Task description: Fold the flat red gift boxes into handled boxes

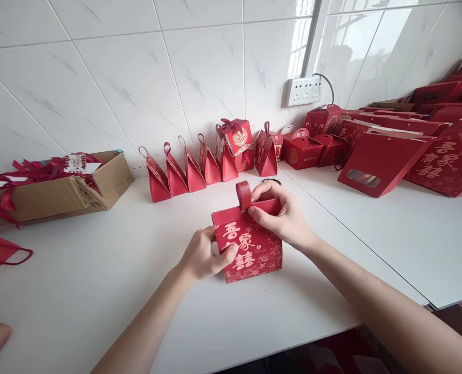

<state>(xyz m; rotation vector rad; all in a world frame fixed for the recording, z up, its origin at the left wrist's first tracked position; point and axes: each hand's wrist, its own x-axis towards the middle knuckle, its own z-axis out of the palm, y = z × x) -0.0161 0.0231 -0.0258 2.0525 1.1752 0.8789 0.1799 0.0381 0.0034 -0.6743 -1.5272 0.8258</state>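
Note:
A red gift box point(264, 257) with pale Chinese lettering and flower line-work stands on the white table, in front of me. From its top edge rises a dark red strap loop point(243, 195). My left hand point(207, 254) grips the box's left side, thumb across the printed front and the other fingers behind. At the top edge my right hand point(283, 213) pinches the box just right of the loop, thumb in front and fingers behind. The back of the box is hidden from view.
Several small red wedge-shaped boxes point(159, 182) with loops line the wall. A cardboard carton point(114, 182) of red ribbons lies left. Larger red gift boxes point(386, 161) crowd the right. A power strip point(303, 91) is on the tiled wall. Another person's skin shows at lower left.

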